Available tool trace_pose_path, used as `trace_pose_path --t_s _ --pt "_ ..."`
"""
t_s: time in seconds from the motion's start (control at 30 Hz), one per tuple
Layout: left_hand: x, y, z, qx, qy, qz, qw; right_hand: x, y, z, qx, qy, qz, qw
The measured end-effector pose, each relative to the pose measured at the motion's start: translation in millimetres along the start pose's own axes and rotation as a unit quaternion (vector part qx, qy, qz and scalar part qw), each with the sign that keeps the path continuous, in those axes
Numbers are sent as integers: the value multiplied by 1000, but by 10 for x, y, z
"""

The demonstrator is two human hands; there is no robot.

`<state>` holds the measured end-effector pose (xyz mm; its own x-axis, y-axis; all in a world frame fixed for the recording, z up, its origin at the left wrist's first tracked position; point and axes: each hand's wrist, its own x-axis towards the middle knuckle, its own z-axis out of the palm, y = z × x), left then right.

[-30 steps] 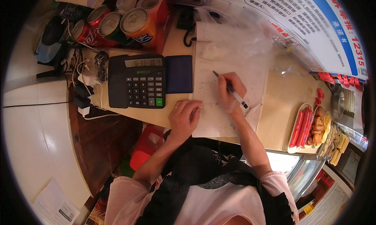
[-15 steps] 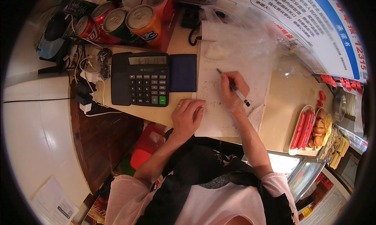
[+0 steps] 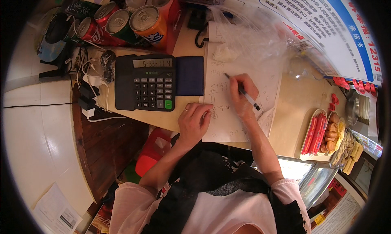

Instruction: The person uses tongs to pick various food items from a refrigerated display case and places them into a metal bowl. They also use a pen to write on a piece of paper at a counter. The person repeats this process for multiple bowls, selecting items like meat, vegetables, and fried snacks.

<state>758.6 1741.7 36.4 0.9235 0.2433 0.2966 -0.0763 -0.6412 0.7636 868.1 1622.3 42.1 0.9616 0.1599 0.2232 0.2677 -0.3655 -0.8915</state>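
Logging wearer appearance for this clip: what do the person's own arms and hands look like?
Both forearms are bare. Short pale pink sleeves end near the elbows, over a black apron-like garment. The left hand wears a thin ring; the right hand shows none.

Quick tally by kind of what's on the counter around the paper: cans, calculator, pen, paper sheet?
Cans: 4
Calculator: 1
Pen, in the right hand: 1
Paper, under the left hand: 1
Total: 7

Black calculator (image 3: pixel 145 83) with green key, dark blue pad (image 3: pixel 189 75), white paper (image 3: pixel 228 103), red sausages (image 3: pixel 314 132).
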Motion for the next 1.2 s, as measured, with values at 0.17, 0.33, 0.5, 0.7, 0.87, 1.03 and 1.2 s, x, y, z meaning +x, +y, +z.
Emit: trace_pose_path --t_s 0.17,0.33,0.5,0.7,0.87,1.03,1.2 --pt "-14 1 6 -5 1 -4 1000 -6 -18 -4 -8 8 13 1000" --pt "-44 -10 -48 -5 6 -2 1000 -52 -6 45 2 14 -13 1000" --pt "-23 -15 -101 0 -14 -9 1000 -130 12 -30 -9 74 -38 996" --pt "-316 -375 147 -194 24 -90 977 -276 -131 -636 52 -83 73 992" --pt "86 -586 8 -66 -61 149 985 53 485 -652 -496 148 -152 842" --pt "145 786 390 -159 -50 134 977 -329 666 -1078 -436 240 -183 848" --pt "110 1245 716 -319 -215 93 918 -1413 97 -1667 -346 183 -89 916"
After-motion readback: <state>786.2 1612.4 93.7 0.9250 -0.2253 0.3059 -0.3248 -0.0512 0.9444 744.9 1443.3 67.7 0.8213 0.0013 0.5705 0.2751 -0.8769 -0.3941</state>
